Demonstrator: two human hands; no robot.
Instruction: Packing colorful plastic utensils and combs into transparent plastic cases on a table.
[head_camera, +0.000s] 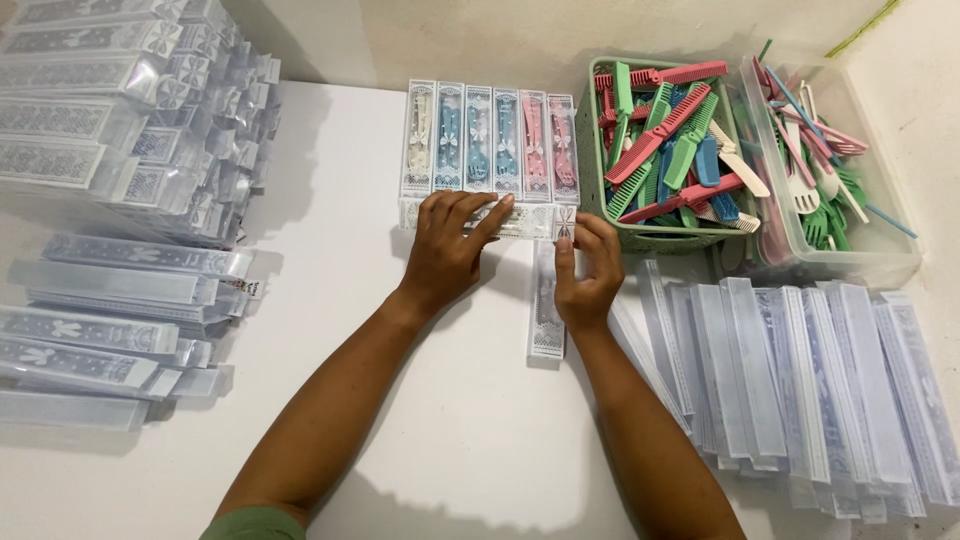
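White table (330, 180), both hands (450, 245) on clear packet (520, 222), cream wall (500, 35)

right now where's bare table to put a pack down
Free: the white table between the left stacks and the left hand, and the near patch between the forearms. Crowded: the right side, with the empty sleeves, green basket and clear tub.

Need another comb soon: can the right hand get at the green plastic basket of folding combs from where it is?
Probably yes: the right hand sits just beside the green plastic basket, whose top is open, with nothing between them.
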